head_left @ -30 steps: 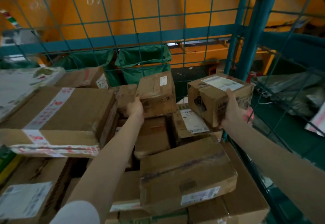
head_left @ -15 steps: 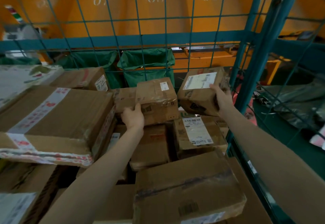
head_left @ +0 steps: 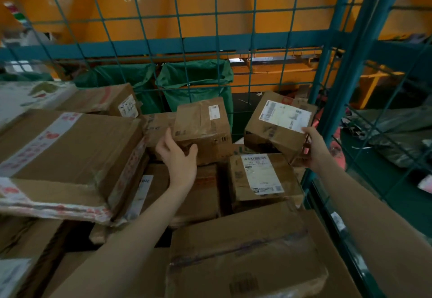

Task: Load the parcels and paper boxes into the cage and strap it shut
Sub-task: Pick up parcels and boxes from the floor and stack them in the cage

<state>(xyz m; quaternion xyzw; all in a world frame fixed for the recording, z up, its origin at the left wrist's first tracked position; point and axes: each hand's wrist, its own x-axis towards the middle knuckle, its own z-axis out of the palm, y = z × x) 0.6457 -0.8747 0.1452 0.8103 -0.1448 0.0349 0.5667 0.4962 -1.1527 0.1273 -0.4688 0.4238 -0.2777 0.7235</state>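
The teal wire cage (head_left: 332, 101) is stacked with brown cardboard parcels. My right hand (head_left: 314, 148) grips the near right corner of a small labelled box (head_left: 275, 127), which sits tilted in the cage's back right corner above another labelled parcel (head_left: 259, 176). My left hand (head_left: 178, 155) is at the near left corner of a taped brown box (head_left: 203, 127) in the back row, fingers spread and relaxed, thumb against the box's front. A large flat carton (head_left: 67, 152) with red-printed tape lies on the left.
A long brown carton (head_left: 243, 255) lies nearest me. Green bags (head_left: 196, 80) hang beyond the cage's back mesh, in front of orange numbered chutes (head_left: 208, 5). Grey sacks (head_left: 392, 134) lie on the green floor to the right, outside the cage.
My right hand has carried the small labelled box further back and lowered it into the right rear corner. My left hand has loosened from the middle box, its fingers now spread.
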